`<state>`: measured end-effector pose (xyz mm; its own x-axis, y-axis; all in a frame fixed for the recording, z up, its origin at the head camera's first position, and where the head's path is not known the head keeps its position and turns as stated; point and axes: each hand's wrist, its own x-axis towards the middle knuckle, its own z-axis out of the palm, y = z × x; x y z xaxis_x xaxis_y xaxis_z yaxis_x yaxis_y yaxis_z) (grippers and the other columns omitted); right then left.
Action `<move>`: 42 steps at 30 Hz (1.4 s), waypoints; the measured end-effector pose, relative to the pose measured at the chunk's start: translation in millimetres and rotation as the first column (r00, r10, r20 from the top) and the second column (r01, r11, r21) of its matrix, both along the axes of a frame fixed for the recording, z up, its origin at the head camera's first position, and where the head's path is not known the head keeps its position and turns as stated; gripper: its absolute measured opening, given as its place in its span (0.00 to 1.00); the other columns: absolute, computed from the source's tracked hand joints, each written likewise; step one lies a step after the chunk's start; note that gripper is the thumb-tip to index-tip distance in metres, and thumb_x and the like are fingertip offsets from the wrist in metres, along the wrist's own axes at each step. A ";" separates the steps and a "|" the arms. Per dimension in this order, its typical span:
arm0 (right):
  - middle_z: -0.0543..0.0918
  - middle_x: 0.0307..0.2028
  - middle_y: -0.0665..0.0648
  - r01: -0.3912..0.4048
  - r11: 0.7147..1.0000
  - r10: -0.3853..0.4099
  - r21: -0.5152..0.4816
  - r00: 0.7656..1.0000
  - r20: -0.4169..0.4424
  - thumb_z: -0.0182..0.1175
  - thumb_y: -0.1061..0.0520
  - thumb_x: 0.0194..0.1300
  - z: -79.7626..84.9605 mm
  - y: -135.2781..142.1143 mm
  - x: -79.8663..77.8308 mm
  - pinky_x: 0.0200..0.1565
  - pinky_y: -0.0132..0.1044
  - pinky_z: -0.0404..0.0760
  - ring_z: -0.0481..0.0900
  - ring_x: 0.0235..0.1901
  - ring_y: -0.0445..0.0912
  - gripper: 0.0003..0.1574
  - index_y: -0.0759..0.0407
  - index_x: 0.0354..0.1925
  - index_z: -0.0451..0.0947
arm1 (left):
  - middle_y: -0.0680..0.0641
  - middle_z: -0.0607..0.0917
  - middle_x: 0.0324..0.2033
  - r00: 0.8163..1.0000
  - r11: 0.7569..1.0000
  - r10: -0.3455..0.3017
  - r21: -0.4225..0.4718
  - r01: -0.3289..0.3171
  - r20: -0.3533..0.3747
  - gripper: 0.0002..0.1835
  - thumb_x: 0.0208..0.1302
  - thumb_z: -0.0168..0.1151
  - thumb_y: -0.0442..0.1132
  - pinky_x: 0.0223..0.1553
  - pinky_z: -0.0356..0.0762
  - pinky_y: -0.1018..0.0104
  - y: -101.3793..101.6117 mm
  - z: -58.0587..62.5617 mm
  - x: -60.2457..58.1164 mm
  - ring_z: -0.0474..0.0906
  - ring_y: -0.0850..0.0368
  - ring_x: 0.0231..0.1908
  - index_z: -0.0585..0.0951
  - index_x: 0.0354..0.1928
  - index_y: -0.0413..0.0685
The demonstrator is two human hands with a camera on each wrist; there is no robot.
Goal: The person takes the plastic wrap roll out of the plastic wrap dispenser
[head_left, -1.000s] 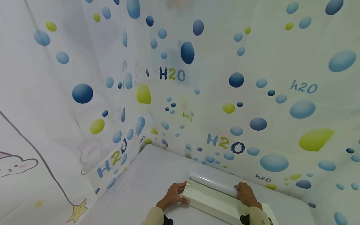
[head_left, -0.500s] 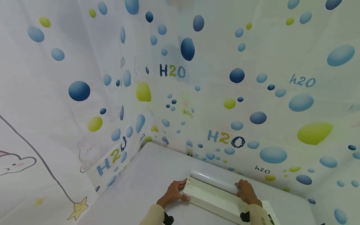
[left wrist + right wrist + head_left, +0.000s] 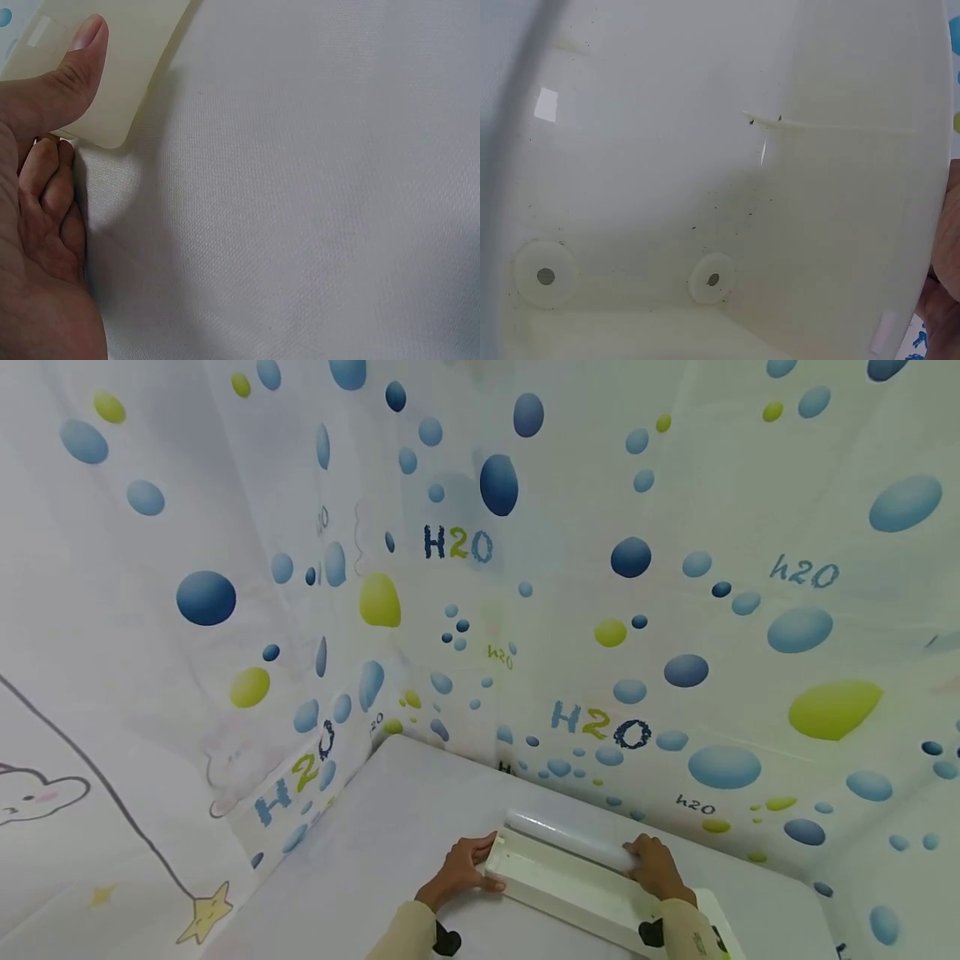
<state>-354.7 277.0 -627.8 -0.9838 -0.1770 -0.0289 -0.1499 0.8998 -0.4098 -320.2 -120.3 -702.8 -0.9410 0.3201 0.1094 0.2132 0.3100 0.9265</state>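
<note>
A long, open cream plastic box (image 3: pixel 558 881) lies slantwise on the white-covered table. My left hand (image 3: pixel 461 870) grips its left end; in the left wrist view the thumb (image 3: pixel 88 56) presses on the box's outer wall (image 3: pixel 127 82), with the other fingers beneath its end. A roll of clear film (image 3: pixel 566 839) lies along the box's far side. Curled over the right end of this roll is my right hand (image 3: pixel 656 864). In the right wrist view the box interior (image 3: pixel 645 165) shows round holes and dark specks, and my right fingers (image 3: pixel 949 247) stay outside its wall, partly hidden.
The white table surface (image 3: pixel 420 793) reaches back to a printed curtain wall (image 3: pixel 570 635) with blue and green bubbles. Another curtain wall (image 3: pixel 97 610) stands at the left. A pale flat piece (image 3: pixel 712 906) shows beyond my right sleeve (image 3: pixel 684 927).
The head view has tilted slightly, so the walls slide up in it. Both hands keep their hold, with the box and roll nearly still.
</note>
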 end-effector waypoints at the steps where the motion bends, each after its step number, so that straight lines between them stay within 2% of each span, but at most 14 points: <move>1: 0.87 0.46 0.66 -0.001 1.000 0.001 -0.009 1.000 0.002 0.79 0.70 0.57 0.1 -0.3 0.4 0.61 0.65 0.82 0.84 0.50 0.63 0.32 0.79 0.59 0.83 | 0.38 0.78 0.73 1.000 1.000 0.002 -0.007 -0.002 0.007 0.58 0.47 0.92 0.50 0.75 0.77 0.50 -0.4 1.0 0.5 0.80 0.40 0.72 0.72 0.78 0.36; 4: 0.86 0.46 0.66 -0.016 0.999 0.016 -0.037 1.000 -0.010 0.79 0.70 0.56 -0.1 0.1 1.7 0.61 0.65 0.82 0.83 0.50 0.63 0.32 0.80 0.58 0.83 | 0.38 0.78 0.73 1.000 1.000 -0.004 -0.008 0.004 0.010 0.58 0.48 0.92 0.51 0.76 0.75 0.43 -0.7 4.3 2.5 0.79 0.40 0.73 0.72 0.78 0.36; 10: 0.85 0.44 0.65 -0.068 0.997 0.067 -0.036 0.997 -0.034 0.80 0.71 0.55 2.3 3.3 3.1 0.58 0.63 0.83 0.82 0.48 0.61 0.31 0.82 0.56 0.83 | 0.36 0.76 0.74 1.000 1.000 -0.019 0.003 0.019 0.009 0.58 0.50 0.91 0.49 0.76 0.75 0.43 3.1 6.6 7.2 0.78 0.39 0.73 0.70 0.79 0.34; 14: 0.86 0.47 0.67 -0.030 0.999 0.030 -0.036 1.000 -0.008 0.80 0.70 0.55 5.2 5.5 4.9 0.62 0.64 0.83 0.82 0.50 0.62 0.33 0.81 0.57 0.83 | 0.42 0.77 0.74 0.999 1.000 -0.010 0.013 0.010 0.035 0.58 0.48 0.92 0.50 0.77 0.73 0.44 7.6 4.2 5.6 0.77 0.43 0.74 0.71 0.79 0.39; 22: 0.88 0.47 0.68 0.012 1.000 -0.012 -0.012 1.000 -0.011 0.83 0.66 0.53 1.6 15.2 9.7 0.60 0.64 0.84 0.85 0.50 0.63 0.36 0.80 0.57 0.83 | 0.39 0.77 0.74 1.000 0.999 -0.028 0.023 0.028 0.007 0.58 0.48 0.92 0.50 0.75 0.72 0.35 16.8 2.2 2.8 0.78 0.38 0.73 0.71 0.79 0.37; 25: 0.88 0.47 0.69 0.020 1.000 -0.020 -0.012 1.000 0.005 0.83 0.66 0.53 1.4 17.5 10.3 0.61 0.64 0.84 0.85 0.50 0.64 0.37 0.81 0.58 0.83 | 0.38 0.78 0.73 1.000 1.000 -0.031 -0.005 0.031 0.000 0.58 0.48 0.92 0.51 0.75 0.74 0.35 19.5 4.1 4.6 0.79 0.38 0.72 0.72 0.78 0.36; 28: 0.87 0.47 0.68 0.038 0.999 -0.037 -0.005 0.999 0.032 0.83 0.65 0.54 0.6 19.0 10.3 0.62 0.64 0.83 0.85 0.51 0.64 0.37 0.80 0.59 0.82 | 0.37 0.78 0.73 0.999 1.000 -0.028 -0.011 0.029 0.022 0.58 0.48 0.92 0.49 0.74 0.76 0.39 21.9 4.5 5.2 0.79 0.37 0.72 0.72 0.78 0.35; 33: 0.87 0.48 0.66 0.050 0.999 -0.050 0.021 0.999 0.012 0.84 0.64 0.53 -4.2 27.9 13.7 0.63 0.63 0.83 0.84 0.51 0.62 0.37 0.78 0.59 0.83 | 0.36 0.77 0.73 0.998 0.999 -0.033 0.016 0.033 0.048 0.58 0.46 0.93 0.47 0.73 0.78 0.44 29.5 1.3 4.9 0.79 0.36 0.71 0.72 0.78 0.34; 38: 0.87 0.48 0.66 0.025 0.999 -0.024 0.025 0.999 -0.041 0.85 0.62 0.53 -3.8 31.5 18.8 0.62 0.63 0.82 0.84 0.51 0.63 0.38 0.77 0.58 0.84 | 0.36 0.77 0.73 0.998 0.999 -0.051 0.000 0.051 0.020 0.59 0.47 0.92 0.50 0.73 0.78 0.44 31.5 -2.2 3.9 0.80 0.37 0.71 0.71 0.78 0.34; 42: 0.86 0.55 0.71 0.008 1.000 -0.008 0.020 0.999 -0.031 0.83 0.56 0.58 8.3 21.6 18.9 0.65 0.65 0.80 0.82 0.57 0.67 0.41 0.77 0.63 0.81 | 0.33 0.76 0.74 0.998 0.998 -0.067 -0.024 0.066 -0.022 0.59 0.51 0.91 0.50 0.73 0.78 0.43 25.6 3.7 3.3 0.80 0.36 0.71 0.69 0.79 0.32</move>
<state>-335.8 298.5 -619.5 -0.9856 -0.1689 -0.0020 -0.1550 0.9091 -0.3867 -316.9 -94.8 -699.2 -0.9150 0.3845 0.1222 0.2548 0.3157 0.9140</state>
